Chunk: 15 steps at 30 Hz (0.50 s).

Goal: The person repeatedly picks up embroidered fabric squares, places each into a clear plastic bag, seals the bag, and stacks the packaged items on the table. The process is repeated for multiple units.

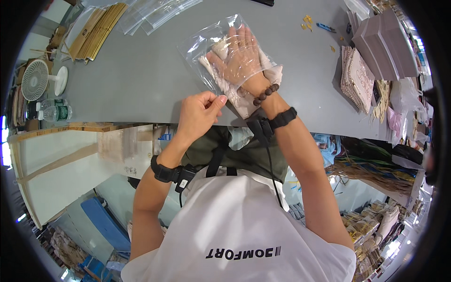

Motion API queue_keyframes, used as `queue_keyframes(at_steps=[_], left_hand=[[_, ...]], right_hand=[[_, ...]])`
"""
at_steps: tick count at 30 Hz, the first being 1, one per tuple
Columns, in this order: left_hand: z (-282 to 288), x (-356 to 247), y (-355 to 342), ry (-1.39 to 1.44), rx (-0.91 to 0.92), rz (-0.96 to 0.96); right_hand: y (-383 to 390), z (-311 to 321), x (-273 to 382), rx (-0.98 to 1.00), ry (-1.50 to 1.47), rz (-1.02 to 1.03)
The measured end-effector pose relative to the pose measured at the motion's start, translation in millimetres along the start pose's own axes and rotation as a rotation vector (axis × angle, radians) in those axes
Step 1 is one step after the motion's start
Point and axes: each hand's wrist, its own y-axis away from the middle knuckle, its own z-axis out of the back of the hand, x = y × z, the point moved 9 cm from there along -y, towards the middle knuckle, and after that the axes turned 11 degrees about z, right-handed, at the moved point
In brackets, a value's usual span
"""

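A clear plastic bag [193,46] lies at the near middle of the grey table, its mouth towards me. My right hand [242,60] is inside it, palm down with fingers stretched out, on a folded pale pink cloth [243,104] with a faint pattern. The cloth is partly in the bag; its near corner sticks out towards the table's front edge. My left hand [201,113] is closed in a pinch at the bag's near left edge, thumb against the fingers. The exact grip between those fingertips is hard to see.
Flat clear bags [157,14] and a stack of brown card [96,33] lie at the back left. A white fan [36,80] and water bottles [55,113] stand far left. To the right are folded cloths [358,77], a grey-white stack [385,44] and a blue cutter [325,27].
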Motion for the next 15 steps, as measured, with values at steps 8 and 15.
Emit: queue_keyframes(at_steps=[8, 15], left_hand=[[-23, 4, 31, -0.059, 0.042, -0.029], [4, -52, 24, -0.393, -0.044, -0.357]], right_hand=[[56, 15, 20, -0.054, 0.100, 0.104], [11, -25, 31, 0.065, 0.048, 0.237]])
